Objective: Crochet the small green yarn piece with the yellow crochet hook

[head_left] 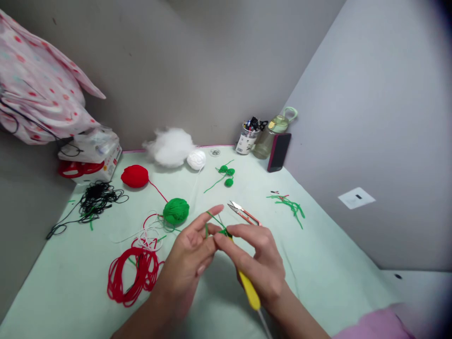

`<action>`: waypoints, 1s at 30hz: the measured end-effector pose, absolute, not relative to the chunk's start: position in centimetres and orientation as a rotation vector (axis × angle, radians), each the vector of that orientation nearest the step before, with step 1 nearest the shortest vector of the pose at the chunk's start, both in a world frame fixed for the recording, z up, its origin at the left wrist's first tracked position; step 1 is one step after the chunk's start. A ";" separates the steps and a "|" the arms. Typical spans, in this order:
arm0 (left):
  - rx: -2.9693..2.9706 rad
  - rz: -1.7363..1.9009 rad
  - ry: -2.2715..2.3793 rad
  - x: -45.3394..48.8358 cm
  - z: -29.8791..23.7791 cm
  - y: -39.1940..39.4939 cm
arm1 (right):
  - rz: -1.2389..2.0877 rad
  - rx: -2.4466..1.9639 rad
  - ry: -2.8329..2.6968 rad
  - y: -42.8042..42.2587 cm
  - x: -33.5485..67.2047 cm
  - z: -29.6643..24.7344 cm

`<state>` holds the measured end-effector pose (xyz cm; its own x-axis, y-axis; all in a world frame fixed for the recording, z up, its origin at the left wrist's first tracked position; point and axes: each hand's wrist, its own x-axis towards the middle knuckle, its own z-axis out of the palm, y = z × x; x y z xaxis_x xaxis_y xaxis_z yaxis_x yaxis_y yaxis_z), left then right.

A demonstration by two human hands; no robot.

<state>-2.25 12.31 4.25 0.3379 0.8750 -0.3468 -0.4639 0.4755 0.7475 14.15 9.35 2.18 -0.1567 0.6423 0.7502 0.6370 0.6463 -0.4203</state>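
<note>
My right hand (259, 256) is closed around a yellow-handled crochet hook (250, 289), its handle slanting down to the right. Opposite it, my left hand (196, 247) pinches a small green crochet piece (224, 232), mostly hidden between the fingertips. Green yarn (213, 217) runs over the raised left index finger to the work. The two hands meet at the piece, thumbs close together. A ball of green yarn (176, 211) lies just beyond my left hand. Thread snips (244, 214) with orange handles rest behind my right hand.
Red yarn loops (134, 278), a red yarn ball (135, 176) and tangled black cord (97, 200) lie left. White stuffing (171, 147), a white ball (196, 160) and small green crocheted pieces (229, 172) sit farther back. Green scraps (291, 205), a phone (279, 152), pen cup (246, 139) and bottle (264, 143) stand right.
</note>
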 end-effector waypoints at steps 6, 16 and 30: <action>0.517 0.945 0.750 -2.8 4.4 12.8 | 0.670 -0.927 -1.289 10.2 13.9 3.2; 0.574 0.985 0.806 -2.1 3.6 12.4 | 0.188 -1.016 -1.716 9.6 13.3 2.2; 0.727 0.982 0.819 -2.1 3.2 12.8 | 0.842 -0.925 -1.196 10.8 13.7 2.7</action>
